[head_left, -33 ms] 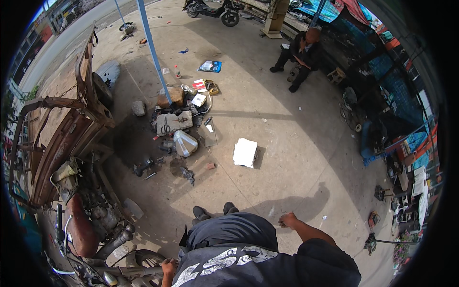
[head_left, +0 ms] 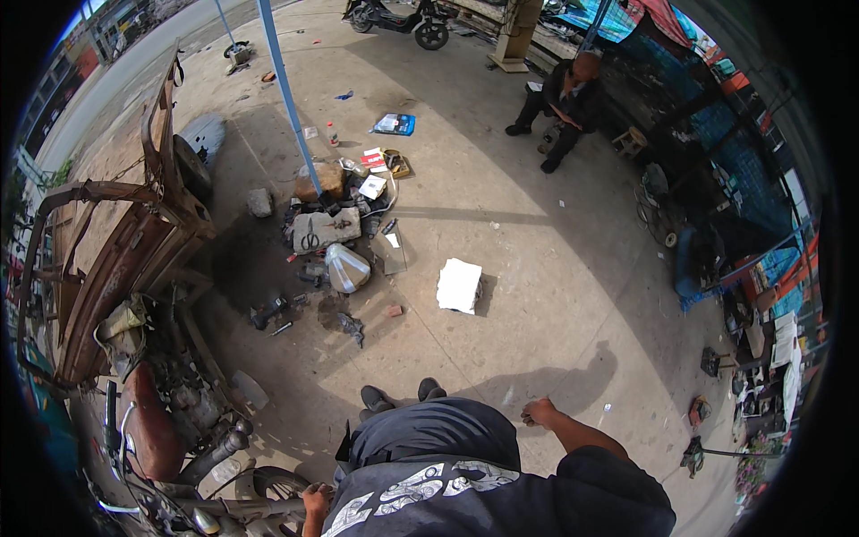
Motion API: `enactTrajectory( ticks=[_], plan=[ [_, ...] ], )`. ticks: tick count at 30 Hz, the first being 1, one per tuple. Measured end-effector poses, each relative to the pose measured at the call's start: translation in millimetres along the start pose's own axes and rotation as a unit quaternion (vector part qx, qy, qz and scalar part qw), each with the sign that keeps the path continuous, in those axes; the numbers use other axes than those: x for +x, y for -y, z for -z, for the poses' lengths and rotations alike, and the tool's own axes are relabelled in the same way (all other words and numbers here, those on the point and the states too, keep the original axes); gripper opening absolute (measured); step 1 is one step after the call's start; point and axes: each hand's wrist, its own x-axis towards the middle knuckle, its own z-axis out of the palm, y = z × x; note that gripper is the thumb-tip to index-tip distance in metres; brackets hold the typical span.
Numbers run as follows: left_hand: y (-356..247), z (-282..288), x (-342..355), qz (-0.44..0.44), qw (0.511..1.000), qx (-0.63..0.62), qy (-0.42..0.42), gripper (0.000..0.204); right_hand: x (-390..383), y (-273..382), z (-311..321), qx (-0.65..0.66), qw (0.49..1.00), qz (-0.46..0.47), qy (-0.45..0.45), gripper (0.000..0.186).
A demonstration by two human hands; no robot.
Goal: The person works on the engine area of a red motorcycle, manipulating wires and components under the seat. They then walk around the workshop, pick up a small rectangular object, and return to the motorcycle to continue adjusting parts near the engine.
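Observation:
My left hand (head_left: 316, 498) hangs low at my side, its fingers curled, right by the rear of a motor tricycle (head_left: 154, 425) with a brown seat. Whether it grips the metal bar there is hard to see. Away from my body on the other side, my right hand (head_left: 539, 413) is closed over the concrete, and anything inside it is too small to make out. On the ground ahead lies a white slab-like piece (head_left: 459, 285), apart from both hands.
A rusty cargo bed (head_left: 112, 259) stands at the left. Near a blue post (head_left: 288, 98) lie stones, tools and a taped bundle (head_left: 346, 268). A seated person (head_left: 564, 107) is at the far right, beside a small wooden stool (head_left: 630, 141). Farther back stands a black scooter (head_left: 403, 18).

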Motion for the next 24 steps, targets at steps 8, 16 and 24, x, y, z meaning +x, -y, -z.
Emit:
enactTrajectory(
  ticks=[8,16,24],
  plan=[
    [38,22,29,-0.040,0.999,0.030,-0.002,0.017,1,3,-1,0.008,1.000,0.004,0.014,0.012],
    [59,38,48,-0.084,0.994,0.067,-0.009,0.019,-19,24,-13,0.019,1.000,0.009,0.021,0.010],
    [71,24,15,-0.354,0.892,0.279,-0.038,0.018,-6,14,0,0.037,0.997,-0.006,0.065,0.009]
  ],
)
